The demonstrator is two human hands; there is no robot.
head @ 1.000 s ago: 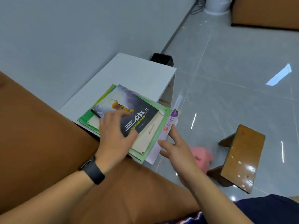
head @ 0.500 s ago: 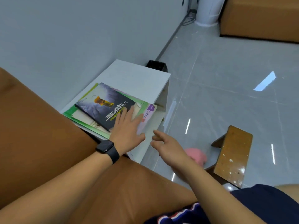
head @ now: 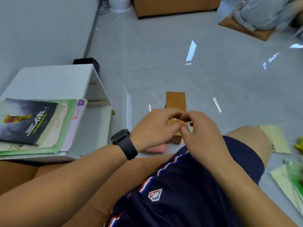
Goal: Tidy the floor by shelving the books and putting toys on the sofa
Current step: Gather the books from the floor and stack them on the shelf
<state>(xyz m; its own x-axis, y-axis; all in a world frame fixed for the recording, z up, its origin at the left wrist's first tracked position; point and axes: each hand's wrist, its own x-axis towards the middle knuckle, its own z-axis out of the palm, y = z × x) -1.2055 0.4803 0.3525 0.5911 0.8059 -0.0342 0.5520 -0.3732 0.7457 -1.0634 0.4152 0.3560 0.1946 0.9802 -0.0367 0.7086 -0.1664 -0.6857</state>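
While both hands hover together over the lap, nothing is held. Head view, the only one: left hand and right hand meet fingertip to fingertip in front of the knees, fingers loosely curled, no object between them that I can make out.

Stack of books lies flat on top of the white shelf unit, far left of the hands, dark-covered book uppermost, long edges running roughly away from the person. That part looks done or nearly so.

Pink toy sits on the floor just below and behind the left wrist, mostly hidden by the forearm and the watch. It lies toward the person from the hands, low, beside the wooden stool. Left hand is nearer; the right would have to cross over the thigh.

More items at far right on the floor: pale papers or thin books and something yellow-green, blurred, cannot tell what. These are nearer the right hand.

My guess: next is a reach down for the pink toy, left hand, wrist dropping back and down.
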